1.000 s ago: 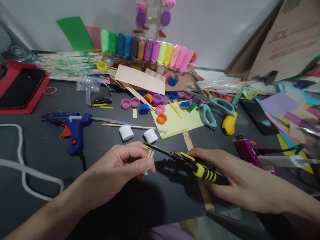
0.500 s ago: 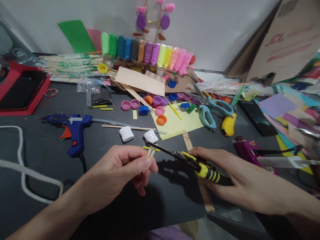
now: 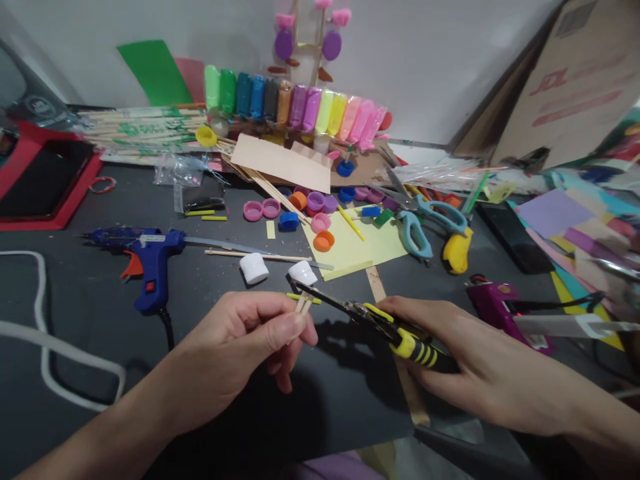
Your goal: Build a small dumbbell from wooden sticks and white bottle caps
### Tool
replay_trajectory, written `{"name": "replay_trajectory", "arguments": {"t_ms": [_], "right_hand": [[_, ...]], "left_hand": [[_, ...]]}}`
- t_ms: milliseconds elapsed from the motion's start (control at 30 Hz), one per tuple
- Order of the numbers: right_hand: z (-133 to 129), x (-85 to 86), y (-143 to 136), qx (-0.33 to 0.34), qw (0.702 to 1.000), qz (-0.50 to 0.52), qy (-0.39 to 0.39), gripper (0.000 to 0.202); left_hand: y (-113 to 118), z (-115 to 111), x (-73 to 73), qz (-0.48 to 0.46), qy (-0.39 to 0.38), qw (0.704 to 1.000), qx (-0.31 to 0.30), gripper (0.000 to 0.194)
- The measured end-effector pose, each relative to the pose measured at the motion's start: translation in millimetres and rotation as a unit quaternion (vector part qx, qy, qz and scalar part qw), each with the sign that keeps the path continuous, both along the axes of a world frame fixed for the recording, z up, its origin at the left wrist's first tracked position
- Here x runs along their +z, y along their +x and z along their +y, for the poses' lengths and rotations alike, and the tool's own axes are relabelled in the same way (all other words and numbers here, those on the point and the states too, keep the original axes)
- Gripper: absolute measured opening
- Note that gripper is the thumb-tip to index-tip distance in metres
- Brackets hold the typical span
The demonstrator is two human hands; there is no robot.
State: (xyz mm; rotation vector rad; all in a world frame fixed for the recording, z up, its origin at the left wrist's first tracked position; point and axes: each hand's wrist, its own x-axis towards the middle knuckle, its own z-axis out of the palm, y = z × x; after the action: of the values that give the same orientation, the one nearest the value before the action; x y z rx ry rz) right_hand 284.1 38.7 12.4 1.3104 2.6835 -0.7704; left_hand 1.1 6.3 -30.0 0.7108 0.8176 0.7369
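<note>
While work is done with both hands, the dark tabletop (image 3: 250,433) is covered with craft supplies, and the blue glue gun (image 3: 153,267) is set on it, toward the left. The right hand (image 3: 465,360) is seen well to the right of the glue gun, its fingers wrapped around the handles of the yellow-and-black tool (image 3: 417,347). By the left hand (image 3: 240,340), to the right of the glue gun and nearer the person, the short sticks (image 3: 301,308) are pinched between thumb and fingers.

The tool is pointed away from the right hand, its long axis slanted up and leftward, so that its dark tip is brought to the upper ends of the sticks. The sticks are tilted up and rightward, across the tool's line, and are held much nearer the left hand than the right. Whether they are touched by the tip cannot be told.

To the right of the glue gun, beyond the sticks, two white pieces (image 3: 254,268) are placed side by side. Compared with the earliest frame, the lower fingers of the left hand are dropped further down, and more of the small yellow strip (image 3: 316,301) is exposed behind the sticks; since the middle frame, almost nothing is changed.
</note>
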Motion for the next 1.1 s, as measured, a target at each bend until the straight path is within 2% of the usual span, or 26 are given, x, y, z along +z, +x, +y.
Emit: {"name": "replay_trajectory", "arguments": {"t_ms": [200,500,767,933,1100], "right_hand": [[-4.0,-10.2,2.2,-0.009,1.0,0.009,0.0,0.052],[-4.5,-4.6,5.2,-0.007,0.999,0.033,0.003,0.052],[-4.9,-1.3,1.6,-0.015,1.0,0.02,0.013,0.055],[-2.6,5.1,-5.8,-0.009,1.0,0.008,0.019,0.043],[-5.4,0.8,-9.4,-0.015,1.0,0.007,0.025,0.04]], "left_hand": [[3.7,4.2,0.0,-0.011,-0.002,1.0,0.015,0.023],[6.2,0.9,-1.2,0.01,-0.006,0.998,0.066,0.015],[10.7,-0.1,5.3,0.066,0.013,0.992,0.104,0.014],[14.8,-0.7,7.7,0.126,0.045,0.984,0.116,0.019],[16.4,-0.7,1.0,0.133,0.039,0.984,0.114,0.014]]}}
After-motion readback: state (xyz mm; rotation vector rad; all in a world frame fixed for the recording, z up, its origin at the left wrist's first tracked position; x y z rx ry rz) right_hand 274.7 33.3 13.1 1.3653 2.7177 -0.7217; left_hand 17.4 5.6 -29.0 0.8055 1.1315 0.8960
